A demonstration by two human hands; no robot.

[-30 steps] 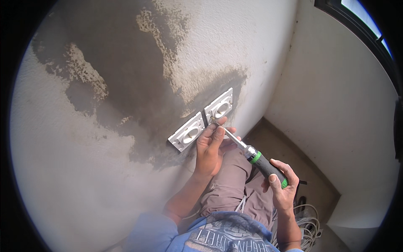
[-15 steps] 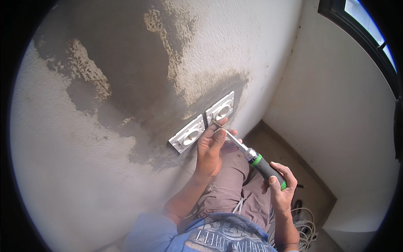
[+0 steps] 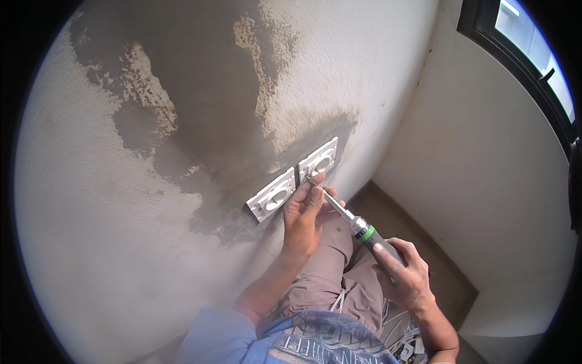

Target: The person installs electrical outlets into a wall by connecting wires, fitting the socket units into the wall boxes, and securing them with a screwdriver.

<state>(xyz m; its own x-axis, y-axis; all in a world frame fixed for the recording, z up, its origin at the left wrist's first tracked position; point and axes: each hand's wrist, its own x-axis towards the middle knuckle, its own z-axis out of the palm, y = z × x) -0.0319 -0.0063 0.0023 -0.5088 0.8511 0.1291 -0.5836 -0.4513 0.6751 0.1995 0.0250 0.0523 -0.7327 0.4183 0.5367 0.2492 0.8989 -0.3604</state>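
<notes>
Little has shifted since earlier: right hand [image 3: 405,276] stays wrapped round the stiff, light screwdriver [image 3: 354,224]'s grippy handle at centre frame, left hand [image 3: 306,212] pinching its shaft against the sockets [image 3: 295,180].

wall [image 3: 151,255]: rough plaster, dark damp patch | mounted: two white sockets [image 3: 272,195], [image 3: 318,159] side by side

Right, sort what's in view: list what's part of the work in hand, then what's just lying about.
In use:
- screwdriver, held in the right hand
- left hand steadying its tip
- right wall socket
- left wall socket

Lying about:
- coiled cable on the floor
- window
</notes>
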